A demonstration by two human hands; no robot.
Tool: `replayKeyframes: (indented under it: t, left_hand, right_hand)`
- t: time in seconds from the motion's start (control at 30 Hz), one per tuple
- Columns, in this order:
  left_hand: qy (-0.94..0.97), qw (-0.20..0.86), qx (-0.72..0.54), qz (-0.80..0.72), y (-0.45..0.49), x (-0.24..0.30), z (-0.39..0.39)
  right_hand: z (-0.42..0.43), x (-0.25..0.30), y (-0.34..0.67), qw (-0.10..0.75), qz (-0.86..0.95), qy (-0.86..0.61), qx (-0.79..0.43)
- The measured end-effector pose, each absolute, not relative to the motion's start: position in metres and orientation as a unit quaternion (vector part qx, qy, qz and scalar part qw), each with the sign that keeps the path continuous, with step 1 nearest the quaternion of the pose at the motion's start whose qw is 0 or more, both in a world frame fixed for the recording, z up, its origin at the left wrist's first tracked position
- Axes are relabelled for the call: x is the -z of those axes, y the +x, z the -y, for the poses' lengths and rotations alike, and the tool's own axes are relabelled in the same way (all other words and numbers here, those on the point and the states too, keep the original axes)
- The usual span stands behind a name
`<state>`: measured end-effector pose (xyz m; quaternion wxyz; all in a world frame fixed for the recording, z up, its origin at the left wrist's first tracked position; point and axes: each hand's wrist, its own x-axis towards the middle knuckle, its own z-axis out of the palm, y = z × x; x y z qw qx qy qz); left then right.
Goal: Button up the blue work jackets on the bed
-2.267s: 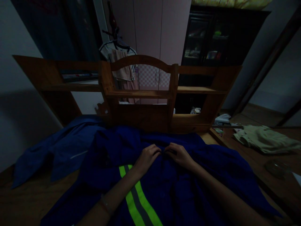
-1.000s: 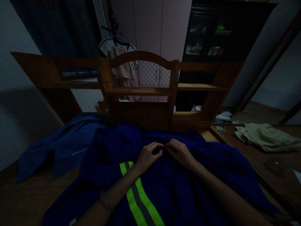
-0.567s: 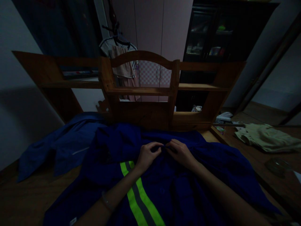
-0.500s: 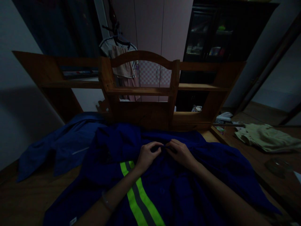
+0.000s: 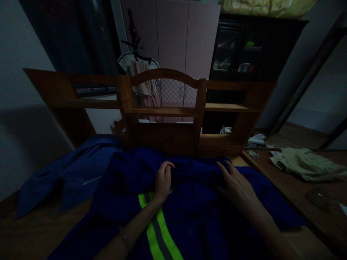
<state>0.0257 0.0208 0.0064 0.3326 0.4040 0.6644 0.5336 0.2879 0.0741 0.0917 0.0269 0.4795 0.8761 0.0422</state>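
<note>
A dark blue work jacket (image 5: 195, 213) with a yellow-green and grey reflective stripe (image 5: 159, 227) lies rumpled across the wooden surface in front of me. My left hand (image 5: 163, 182) is closed on the jacket's cloth near the top of the stripe, its fingers curled and the fingertips partly hidden. Over the jacket's right part, my right hand (image 5: 238, 184) has its fingers stretched and apart, holding nothing. The dim light does not show whether it touches the cloth.
A lighter blue garment (image 5: 81, 169) lies at the left by the wall. Behind the jacket stands a wooden shelf unit (image 5: 162, 112). To the right are a pale green cloth (image 5: 306, 164) and a glass bowl (image 5: 320, 198) on a wooden surface.
My hands have parted. The right hand moved right and its fingers spread; the left shifted slightly left and its fingers curled in. The view tilted up a little.
</note>
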Motion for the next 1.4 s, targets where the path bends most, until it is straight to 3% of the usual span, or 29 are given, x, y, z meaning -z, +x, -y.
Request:
replayKeyframes:
  t: [0.2, 0.4, 0.6, 0.93, 1.17, 1.4]
  left_hand:
    - [0.321, 0.255, -0.569, -0.713, 0.003, -0.005, -0.022]
    - [0.624, 0.129, -0.421, -0.645, 0.023, -0.042, -0.012]
    - [0.780, 0.200, -0.322, -0.498, 0.049, -0.042, -0.007]
    - [0.788, 0.245, -0.298, -0.480, 0.044, -0.025, -0.004]
    - [0.803, 0.249, -0.288, -0.458, 0.042, -0.025, -0.003]
    - [0.806, 0.244, -0.279, -0.461, 0.042, -0.023, -0.001]
  right_hand:
    - [-0.016, -0.095, 0.307, 0.054, -0.862, 0.502, -0.039]
    - [0.012, -0.102, 0.311, 0.058, -0.895, 0.441, 0.028]
    - [-0.026, -0.139, 0.299, 0.005, -0.903, 0.427, 0.036]
    - [-0.033, -0.103, 0.339, 0.143, -0.875, 0.463, 0.016]
    - [-0.040, -0.117, 0.349, 0.061, -0.909, 0.412, -0.026]
    - [-0.085, -0.097, 0.345, 0.098, -0.904, 0.415, 0.005]
